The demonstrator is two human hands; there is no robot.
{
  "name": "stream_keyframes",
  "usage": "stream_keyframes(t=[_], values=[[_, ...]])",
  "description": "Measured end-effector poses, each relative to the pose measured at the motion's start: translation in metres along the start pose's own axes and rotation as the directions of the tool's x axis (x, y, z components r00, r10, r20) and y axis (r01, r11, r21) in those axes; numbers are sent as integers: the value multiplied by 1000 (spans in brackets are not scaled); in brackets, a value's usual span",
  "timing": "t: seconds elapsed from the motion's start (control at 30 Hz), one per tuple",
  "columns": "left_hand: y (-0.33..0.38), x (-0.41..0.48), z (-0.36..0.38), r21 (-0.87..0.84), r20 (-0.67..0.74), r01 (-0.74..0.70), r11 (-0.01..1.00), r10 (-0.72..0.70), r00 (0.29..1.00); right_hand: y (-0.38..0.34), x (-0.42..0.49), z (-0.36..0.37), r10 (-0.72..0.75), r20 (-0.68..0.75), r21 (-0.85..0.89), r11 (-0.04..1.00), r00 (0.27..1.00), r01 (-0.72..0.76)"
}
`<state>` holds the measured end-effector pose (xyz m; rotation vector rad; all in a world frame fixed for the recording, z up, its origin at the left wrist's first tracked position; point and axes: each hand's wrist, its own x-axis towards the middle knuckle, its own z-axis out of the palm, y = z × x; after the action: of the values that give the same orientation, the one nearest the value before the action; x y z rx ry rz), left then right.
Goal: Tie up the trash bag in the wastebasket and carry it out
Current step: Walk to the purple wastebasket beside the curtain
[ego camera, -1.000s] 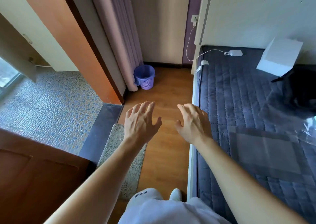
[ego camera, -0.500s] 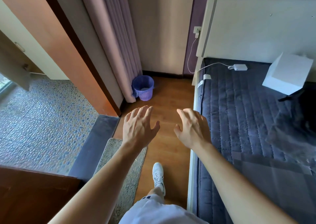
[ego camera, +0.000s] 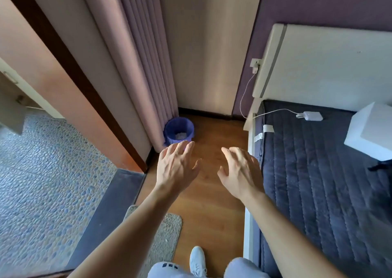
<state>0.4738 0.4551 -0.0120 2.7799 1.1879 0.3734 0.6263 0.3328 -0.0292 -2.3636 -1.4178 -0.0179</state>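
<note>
Wastebasket point(ego camera: 179, 130) stands at frame centre, on the wood floor point(ego camera: 212, 193) against the curtain point(ego camera: 146, 76). Left hand point(ego camera: 177, 168) and right hand point(ego camera: 239, 171) below it, both empty, fingers spread.

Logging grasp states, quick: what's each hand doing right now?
Left hand: open, holding nothing.
Right hand: open, holding nothing.

A purple lattice wastebasket point(ego camera: 179, 130) stands upright on the floor point(ego camera: 212, 203) beside the curtain point(ego camera: 144, 65), pale trash visible inside its bag.
</note>
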Motion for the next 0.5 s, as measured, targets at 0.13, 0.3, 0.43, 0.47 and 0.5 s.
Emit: stream_keyframes(t=[0.13,0.3,0.43,0.47,0.5], values=[[-2,44,12,-18,13,-13,1000,14,1000,12,40,8,27,-17,44,999,1000,-26],[0,105,36,-15,36,1,1000,-1,999,41,102,16,42,9,30,999,999,-42],[4,160,56,-14,46,38,999,-37,998,65,159,23,19,32,0,1000,999,-19],[5,174,61,-13,51,50,999,-49,998,73,175,25,11,38,-1,1000,999,-11],[6,189,67,-10,55,63,998,-63,997,80,191,28,2,42,-2,1000,999,-2]])
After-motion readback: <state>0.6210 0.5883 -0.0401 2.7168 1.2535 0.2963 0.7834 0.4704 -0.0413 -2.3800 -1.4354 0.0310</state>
